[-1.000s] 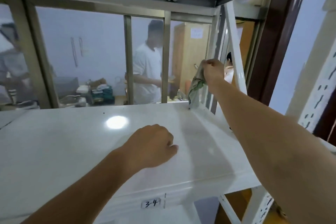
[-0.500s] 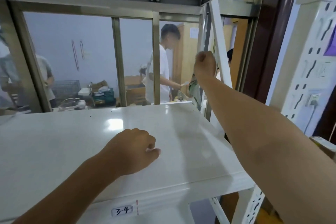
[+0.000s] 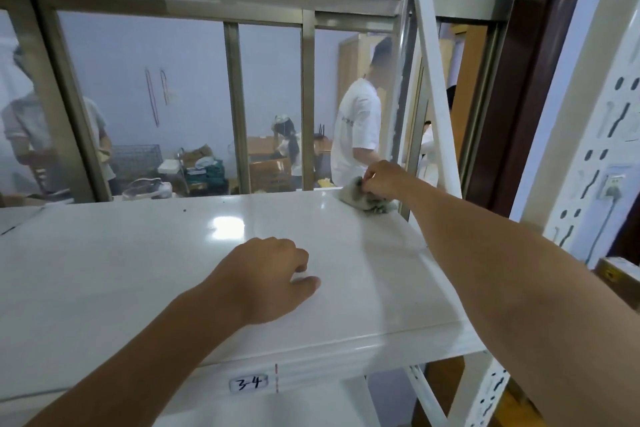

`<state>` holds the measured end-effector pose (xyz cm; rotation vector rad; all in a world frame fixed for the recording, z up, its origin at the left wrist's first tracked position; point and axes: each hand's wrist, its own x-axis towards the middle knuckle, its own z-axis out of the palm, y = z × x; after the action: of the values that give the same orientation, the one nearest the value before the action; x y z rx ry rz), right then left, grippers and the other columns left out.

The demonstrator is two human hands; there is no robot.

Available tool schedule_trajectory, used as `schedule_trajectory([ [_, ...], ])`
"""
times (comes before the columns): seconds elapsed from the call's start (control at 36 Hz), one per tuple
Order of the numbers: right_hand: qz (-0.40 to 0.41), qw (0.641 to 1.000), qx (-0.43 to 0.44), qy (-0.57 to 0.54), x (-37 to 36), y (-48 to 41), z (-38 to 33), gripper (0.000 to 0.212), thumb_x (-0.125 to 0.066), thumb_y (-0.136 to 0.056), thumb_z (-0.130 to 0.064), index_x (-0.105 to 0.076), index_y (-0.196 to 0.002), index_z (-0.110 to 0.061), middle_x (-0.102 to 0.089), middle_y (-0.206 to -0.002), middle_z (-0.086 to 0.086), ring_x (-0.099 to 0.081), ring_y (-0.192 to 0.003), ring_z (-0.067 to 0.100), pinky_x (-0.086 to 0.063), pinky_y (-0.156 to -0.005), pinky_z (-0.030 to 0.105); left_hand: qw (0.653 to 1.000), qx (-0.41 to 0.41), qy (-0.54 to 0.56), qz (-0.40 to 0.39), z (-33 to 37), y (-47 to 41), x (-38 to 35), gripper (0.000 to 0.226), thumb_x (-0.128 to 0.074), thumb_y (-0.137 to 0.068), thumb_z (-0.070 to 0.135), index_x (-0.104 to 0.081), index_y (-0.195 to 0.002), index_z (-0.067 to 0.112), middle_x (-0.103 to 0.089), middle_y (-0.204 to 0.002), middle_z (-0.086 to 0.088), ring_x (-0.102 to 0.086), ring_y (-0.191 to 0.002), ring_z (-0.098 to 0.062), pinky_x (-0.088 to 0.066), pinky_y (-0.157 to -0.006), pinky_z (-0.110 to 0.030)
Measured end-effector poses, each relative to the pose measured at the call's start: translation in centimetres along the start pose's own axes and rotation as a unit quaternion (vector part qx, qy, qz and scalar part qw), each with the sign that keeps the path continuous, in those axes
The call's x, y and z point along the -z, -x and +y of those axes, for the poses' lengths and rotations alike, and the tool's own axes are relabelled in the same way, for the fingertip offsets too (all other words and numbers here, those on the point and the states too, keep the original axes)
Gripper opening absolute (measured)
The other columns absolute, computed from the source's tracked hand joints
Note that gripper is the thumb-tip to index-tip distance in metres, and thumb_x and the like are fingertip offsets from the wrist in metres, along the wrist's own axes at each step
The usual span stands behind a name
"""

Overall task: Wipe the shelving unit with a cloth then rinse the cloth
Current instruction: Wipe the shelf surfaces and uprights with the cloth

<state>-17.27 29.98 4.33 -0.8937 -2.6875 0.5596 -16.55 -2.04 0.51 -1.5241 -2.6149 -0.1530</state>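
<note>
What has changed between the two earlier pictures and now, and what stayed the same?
The right hand, gripping the cloth, came down from the white upright post to the far right corner of the shelf. The cloth now lies bunched on the shelf surface. The left hand stayed curled on the shelf, holding nothing.

A window with metal bars (image 3: 235, 107) looks into another room. There, a person in a white T-shirt (image 3: 356, 128) stands at the right, a person in grey (image 3: 31, 125) at the left, and a third person (image 3: 287, 139) bends over between them. A wire basket (image 3: 136, 154) sits near green crates (image 3: 207, 173). On the near right, beside a dark wooden door frame (image 3: 540, 62), a plug sits in a wall socket (image 3: 613, 185).
</note>
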Motion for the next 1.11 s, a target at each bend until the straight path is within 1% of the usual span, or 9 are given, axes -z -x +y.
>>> schedule_trajectory([
  [0.11,0.049,0.997,-0.033,0.052,-1.1,-1.3,1.2,0.025,-0.064,-0.085,-0.035,-0.063,-0.091,-0.01,-0.067,-0.086,0.006,-0.068,-0.08,0.027,-0.053,-0.056,0.034,1.0,-0.002,-0.003,0.002,-0.1,0.1,-0.1,0.042,-0.043,-0.094,0.059,-0.064,-0.113,0.028,-0.064,-0.114,0.011,-0.06,-0.104,-0.016,-0.048,-0.093,-0.035],
  [0.33,0.067,0.988,0.088,0.107,-3.2,-1.0,1.9,0.047,-0.055,-0.084,0.002,-0.062,-0.122,-0.023,-0.052,-0.13,0.004,-0.051,-0.118,0.029,-0.049,-0.086,0.038,1.0,-0.007,0.0,0.0,-0.4,0.2,-0.1,0.042,-0.043,-0.095,0.059,-0.064,-0.116,0.029,-0.064,-0.115,0.011,-0.059,-0.106,-0.016,-0.047,-0.094,-0.033],
  [0.53,0.061,0.998,0.021,0.009,-4.8,-1.0,1.9,0.04,-0.048,-0.086,-0.001,-0.071,-0.111,-0.022,-0.068,-0.119,0.011,-0.061,-0.107,0.032,-0.045,-0.083,0.029,0.999,-0.005,0.025,-0.02,-0.5,0.3,0.1,0.043,-0.045,-0.097,0.054,-0.064,-0.125,0.027,-0.064,-0.122,0.008,-0.054,-0.116,-0.015,-0.042,-0.101,-0.031],
  [0.64,0.038,0.999,-0.031,0.008,-5.4,-1.9,0.9,0.037,-0.042,-0.097,-0.017,-0.066,-0.126,-0.015,-0.062,-0.131,0.013,-0.058,-0.118,0.034,-0.046,-0.097,0.036,0.997,-0.004,0.062,-0.038,-1.2,0.6,-0.2,0.048,-0.047,-0.097,0.055,-0.058,-0.136,0.028,-0.056,-0.14,0.008,-0.046,-0.132,-0.013,-0.034,-0.113,-0.032],
  [0.75,-0.02,0.997,-0.015,0.069,-6.2,-3.9,0.5,0.07,-0.01,-0.091,-0.046,-0.055,-0.136,-0.016,-0.053,-0.145,0.012,-0.05,-0.132,0.031,-0.037,-0.11,0.048,0.995,0.002,0.09,-0.047,-1.5,1.2,-0.1,0.051,-0.048,-0.097,0.054,-0.051,-0.142,0.031,-0.046,-0.15,0.011,-0.038,-0.139,-0.011,-0.024,-0.116,-0.025],
  [0.92,-0.042,0.997,-0.044,0.05,-5.8,-3.1,-1.8,0.084,-0.007,-0.091,-0.074,-0.036,-0.154,-0.027,-0.035,-0.161,0.005,-0.032,-0.148,0.022,-0.019,-0.122,0.043,0.991,-0.002,0.115,-0.072,-2.3,1.8,-0.3,0.058,-0.046,-0.097,0.059,-0.04,-0.149,0.036,-0.027,-0.16,0.018,-0.024,-0.148,-0.008,-0.015,-0.122,-0.029],
  [1.0,-0.056,0.98,-0.089,-0.17,-6.7,-2.1,-4.9,0.041,-0.026,-0.102,-0.058,-0.048,-0.121,-0.03,-0.062,-0.119,0.005,-0.057,-0.112,0.02,-0.041,-0.097,0.033,0.99,-0.015,0.12,-0.073,-2.9,2.3,-0.4,0.058,-0.046,-0.097,0.057,-0.039,-0.15,0.035,-0.025,-0.161,0.018,-0.021,-0.148,-0.005,-0.014,-0.122,-0.028],
  [1.03,-0.066,0.98,-0.077,-0.169,-7.0,-2.2,-6.6,0.038,-0.026,-0.102,-0.057,-0.044,-0.12,-0.029,-0.061,-0.124,0.009,-0.056,-0.115,0.021,-0.04,-0.098,0.036,0.99,-0.02,0.122,-0.068,-3.2,2.5,-0.3,0.056,-0.047,-0.097,0.056,-0.04,-0.149,0.035,-0.026,-0.161,0.017,-0.022,-0.148,-0.004,-0.015,-0.122,-0.028],
  [1.11,-0.064,0.993,-0.097,-0.03,-9.4,-2.8,-9.2,0.088,-0.003,-0.087,-0.078,-0.027,-0.156,-0.029,-0.012,-0.169,0.001,-0.009,-0.155,0.027,0.0,-0.123,0.05,0.994,-0.017,0.103,-0.033,-4.3,3.5,-0.1,0.051,-0.047,-0.098,0.055,-0.049,-0.144,0.033,-0.037,-0.156,0.016,-0.029,-0.144,-0.005,-0.024,-0.12,-0.031],
])
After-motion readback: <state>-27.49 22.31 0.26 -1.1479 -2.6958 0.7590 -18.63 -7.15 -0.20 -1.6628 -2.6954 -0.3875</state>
